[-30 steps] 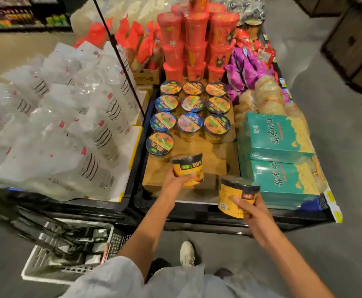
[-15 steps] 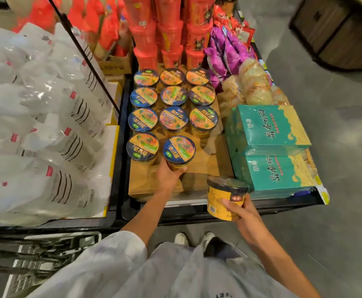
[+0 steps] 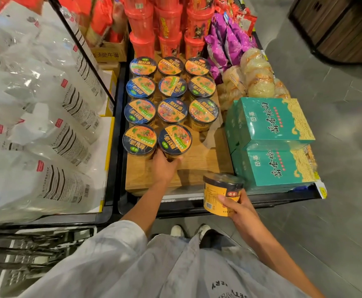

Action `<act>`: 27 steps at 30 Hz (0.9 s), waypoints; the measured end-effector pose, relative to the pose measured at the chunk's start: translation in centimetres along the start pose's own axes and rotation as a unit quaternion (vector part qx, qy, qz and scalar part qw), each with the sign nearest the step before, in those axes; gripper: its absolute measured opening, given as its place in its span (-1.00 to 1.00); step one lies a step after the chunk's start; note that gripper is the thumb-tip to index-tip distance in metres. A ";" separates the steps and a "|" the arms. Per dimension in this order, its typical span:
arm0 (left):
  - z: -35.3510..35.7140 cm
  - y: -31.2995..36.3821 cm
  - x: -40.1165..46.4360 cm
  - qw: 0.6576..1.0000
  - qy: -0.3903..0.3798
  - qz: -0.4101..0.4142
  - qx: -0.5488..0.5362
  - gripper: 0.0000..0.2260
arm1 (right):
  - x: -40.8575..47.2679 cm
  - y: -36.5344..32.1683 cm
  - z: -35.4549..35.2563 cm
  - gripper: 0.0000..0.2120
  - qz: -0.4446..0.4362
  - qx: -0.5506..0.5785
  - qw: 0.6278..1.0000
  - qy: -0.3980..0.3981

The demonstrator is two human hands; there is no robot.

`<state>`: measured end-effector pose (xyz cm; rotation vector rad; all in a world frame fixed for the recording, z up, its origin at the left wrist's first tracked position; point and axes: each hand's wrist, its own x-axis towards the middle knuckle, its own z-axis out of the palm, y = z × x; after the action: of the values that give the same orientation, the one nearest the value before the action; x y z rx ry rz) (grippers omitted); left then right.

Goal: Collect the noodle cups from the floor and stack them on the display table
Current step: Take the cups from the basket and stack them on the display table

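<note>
left hand (image 3: 164, 167): curled round front-row cup (image 3: 175, 140), to be released once seated flush
right hand (image 3: 239, 206): yellow cup (image 3: 221, 193) gripped, to be placed beside it

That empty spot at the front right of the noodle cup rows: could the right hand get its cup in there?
Probably yes. The right hand holds its yellow noodle cup just short of the wooden board, and the gap looks bare. The green boxes stand close beside it.
</note>
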<state>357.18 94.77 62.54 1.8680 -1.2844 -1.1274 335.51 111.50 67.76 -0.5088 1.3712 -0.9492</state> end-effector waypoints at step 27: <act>-6.7 -9.8 -4.4 0.986 0.041 -0.027 0.161 0.03 | 12.2 -2.2 3.7 0.05 -0.145 -0.242 0.952 0.122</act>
<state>366.52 102.41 58.81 2.1699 -1.4447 -0.8975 337.64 99.68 62.95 -1.0127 1.8009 -0.9278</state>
